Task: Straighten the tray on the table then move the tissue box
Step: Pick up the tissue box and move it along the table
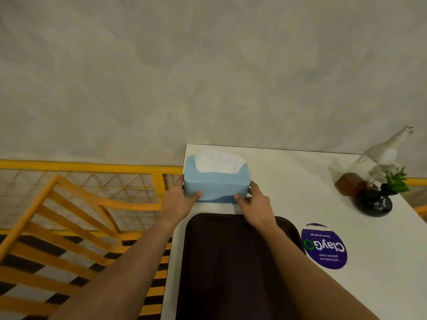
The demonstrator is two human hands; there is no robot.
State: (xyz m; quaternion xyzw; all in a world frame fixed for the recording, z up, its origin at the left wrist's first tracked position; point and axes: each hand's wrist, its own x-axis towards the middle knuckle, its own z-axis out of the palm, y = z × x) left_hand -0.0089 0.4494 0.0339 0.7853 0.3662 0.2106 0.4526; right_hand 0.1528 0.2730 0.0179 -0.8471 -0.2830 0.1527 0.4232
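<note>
Two hands: left hand [179,199], right hand [255,204] flank tissue box [216,184].

tissue box [217,183]: blue, upright, table's far-left corner | tray [231,262]: dark brown, empty, square

White table [288,172], top plain and glossy, far left corner in view against the grey wall; dark brown tray [231,269] lies flat on it at the near side, long edges roughly parallel to the table's left edge; light blue tissue box [216,184] at the far left corner, just beyond the tray's far rim, white tissue sticking up from its top, whether its base touches the tabletop cannot be told; round purple sticker [323,247] flat on the top just right of the tray; black round vase [373,204] with green leaves near the right edge; brown block [347,187] and white bird figurine [383,155] beside it, toward the wall.
</note>
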